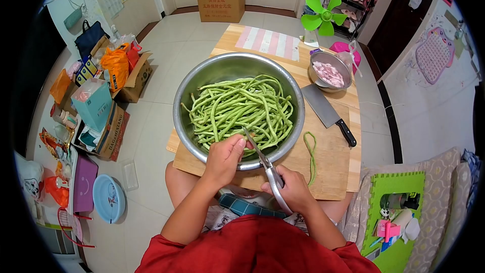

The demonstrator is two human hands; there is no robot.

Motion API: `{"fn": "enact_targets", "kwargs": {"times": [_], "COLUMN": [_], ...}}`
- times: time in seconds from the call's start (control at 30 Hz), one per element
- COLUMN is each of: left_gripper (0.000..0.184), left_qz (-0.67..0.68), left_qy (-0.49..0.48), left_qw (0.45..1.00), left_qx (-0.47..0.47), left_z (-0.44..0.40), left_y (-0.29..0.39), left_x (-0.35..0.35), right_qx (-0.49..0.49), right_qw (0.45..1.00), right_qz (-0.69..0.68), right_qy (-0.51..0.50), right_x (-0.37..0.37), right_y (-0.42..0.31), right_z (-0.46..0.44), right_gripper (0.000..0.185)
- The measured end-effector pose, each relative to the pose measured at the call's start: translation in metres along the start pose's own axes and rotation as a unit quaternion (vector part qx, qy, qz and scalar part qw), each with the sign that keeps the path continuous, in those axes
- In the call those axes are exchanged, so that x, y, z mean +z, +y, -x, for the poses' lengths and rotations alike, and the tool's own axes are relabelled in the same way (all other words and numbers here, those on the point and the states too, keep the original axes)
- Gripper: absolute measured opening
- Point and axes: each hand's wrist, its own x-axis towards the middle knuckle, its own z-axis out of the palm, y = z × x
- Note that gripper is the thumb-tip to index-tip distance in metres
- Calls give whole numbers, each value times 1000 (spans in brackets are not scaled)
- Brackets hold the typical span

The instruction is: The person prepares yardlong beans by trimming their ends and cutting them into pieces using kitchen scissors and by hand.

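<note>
A large steel basin (182,88) full of long green beans (237,106) stands on the board in front of me. My left hand (224,157) is over the basin's near rim, thumb and fingers pinched on a bean; most of that bean is hidden by the hand or blends with the pile. My right hand (293,189) grips the handles of metal scissors (264,161). Their blades point up and left into the basin, with the tips beside my left fingertips. To the right, a single looped bean (311,159) lies on the wooden cutting board (331,167).
A cleaver (323,108) with a black handle lies right of the basin. Behind it is a steel bowl (339,85) of pinkish raw meat. A green fan (324,15) stands at the table's back right. A blue tub (107,199) is on the floor at left.
</note>
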Motion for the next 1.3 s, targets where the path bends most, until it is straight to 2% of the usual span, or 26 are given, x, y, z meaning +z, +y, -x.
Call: {"fn": "enact_targets", "kwargs": {"times": [0.23,0.37,0.4,0.43,0.47,0.5,0.53,0.6,0.63,0.67,0.73,0.77,0.83,0.87,0.93,0.97,1.03,1.07,1.1,1.2,1.23,1.3], "left_gripper": [32,30,29,29,29,28,28,22,22,19,10,10,14,14,28,28,46,50,50,30,30,22], "left_qz": [-4,62,97,96,158,219,217,307,309,242,83,86,-44,-44,-98,-97,-158,-145,-144,-135,-136,-46], "left_qy": [-12,10,31,29,70,112,112,98,96,63,-3,-3,-73,-75,-88,-91,-91,-105,-106,-129,-130,-108], "left_qw": [1000,998,995,995,985,968,968,933,932,960,994,993,996,996,987,987,972,975,975,968,968,975], "left_qx": [-7,-14,-9,-8,24,55,58,162,163,125,77,78,-32,-31,90,91,148,129,129,165,165,191], "left_z": [-1,2,3,5,8,11,15,22,22,19,5,-4,-18,-23,-28,-30,-32,-33,-34,-38,-38,-38], "left_y": [-2,3,8,14,23,31,37,48,56,65,64,58,45,37,22,16,6,5,6,4,3,1], "left_x": [-1,-9,-14,-18,-22,-27,-32,-40,-36,-29,-18,-13,1,8,24,31,42,47,49,48,49,47], "right_qx": [9,17,17,19,21,20,10,-2,16,33,26,17,29,37,50,52,48,49,49,50,50,56], "right_qw": [1000,1000,1000,999,998,998,996,992,977,950,958,964,966,964,960,960,956,956,954,953,953,954], "right_qz": [-22,-14,-15,-24,-32,-34,-68,-104,-206,-305,-277,-254,-241,-242,-250,-250,-267,-266,-272,-277,-276,-275], "right_qy": [18,17,20,34,48,49,58,68,58,48,66,78,94,102,113,116,109,110,113,115,112,107], "right_x": [2,2,2,4,7,9,12,14,13,13,10,9,4,2,-1,-2,-3,-3,-3,-2,-2,-3], "right_y": [7,10,13,17,22,25,27,20,7,-1,-1,0,2,8,14,17,22,24,25,30,31,31], "right_z": [-1,0,0,0,-1,-2,-5,-7,-8,-9,-11,-11,-10,-11,-8,-7,-6,-5,-5,-4,-4,-4], "right_gripper": [33,28,28,36,44,44,44,43,41,39,39,38,40,41,42,42,42,42,43,43,44,43]}}
